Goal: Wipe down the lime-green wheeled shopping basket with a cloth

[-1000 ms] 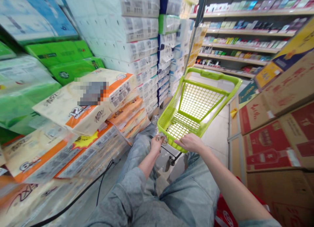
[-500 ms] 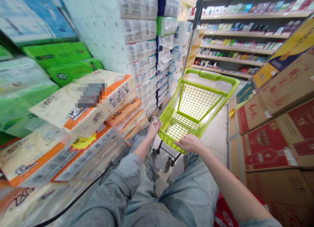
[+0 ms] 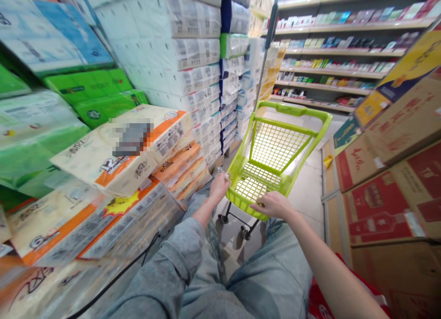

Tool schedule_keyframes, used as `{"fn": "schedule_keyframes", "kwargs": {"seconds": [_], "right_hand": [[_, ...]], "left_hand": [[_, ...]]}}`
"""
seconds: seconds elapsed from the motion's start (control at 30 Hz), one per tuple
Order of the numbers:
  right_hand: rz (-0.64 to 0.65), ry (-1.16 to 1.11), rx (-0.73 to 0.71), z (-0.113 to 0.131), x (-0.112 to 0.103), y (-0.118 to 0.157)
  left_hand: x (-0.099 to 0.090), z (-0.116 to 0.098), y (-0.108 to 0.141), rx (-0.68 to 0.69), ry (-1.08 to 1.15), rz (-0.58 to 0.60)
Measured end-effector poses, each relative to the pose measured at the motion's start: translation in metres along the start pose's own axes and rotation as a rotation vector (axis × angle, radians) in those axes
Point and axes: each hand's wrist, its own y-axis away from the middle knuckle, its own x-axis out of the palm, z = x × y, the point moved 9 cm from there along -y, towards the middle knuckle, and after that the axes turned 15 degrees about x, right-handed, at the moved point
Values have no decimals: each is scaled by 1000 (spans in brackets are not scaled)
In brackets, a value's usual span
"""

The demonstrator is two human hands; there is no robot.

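In front of me stands a lime-green plastic shopping cart [image 3: 241, 200] on small black wheels; its mesh basket holds nothing I can see. My right hand [image 3: 274, 204] is closed over the near rim of the basket, fingers curled around the edge. My left hand [image 3: 219, 186] is closed at the basket's near left corner. A small crumpled, whitish, clear-looking bit shows at its fingertips, too small to name. Whether this hand also grips the rim, I cannot tell.
Packs of tissue paper [image 3: 120, 149] are piled at left, beside a tall stack of white packs [image 3: 196, 80]. Cardboard cartons [image 3: 386, 204] line the right side. Shelves [image 3: 341, 50] of small boxes stand behind. A black cord [image 3: 117, 277] hangs lower left; something red [image 3: 320, 296] lies lower right.
The view has tilted up slightly, so stacks and shelves sit lower in the picture. Both hands stay at the basket's near edge, with the right hand's grip unchanged.
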Motion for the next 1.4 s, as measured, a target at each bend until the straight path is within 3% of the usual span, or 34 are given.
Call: {"fn": "schedule_keyframes", "kwargs": {"seconds": [0.27,0.53,0.67,0.83,0.93,1.0,1.1,1.2,1.3,1.4], "right_hand": [[40,8,21,-28,4,8],[5,-34,208,-3,15,-3],[17,-56,161,2,14,-2],[99,-70,141,-16,21,10],[159,-81,223,-26,27,15],[191,-96,287,-27,29,15],[183,-163,351,-17,26,10],[144,-200,291,2,21,4],[114,-170,226,12,19,5],[79,-153,203,8,17,11]], "left_hand": [[7,-24,18,64,-139,-59],[-2,-22,34,54,-52,-203],[3,-5,37,20,244,-280],[31,42,49,-319,833,-323],[48,45,57,-425,1160,-332],[55,37,58,-421,1242,-284],[51,19,56,-227,1066,-226],[34,6,58,-9,799,-284],[27,3,64,18,715,-311],[31,1,67,-26,746,-271]]}}
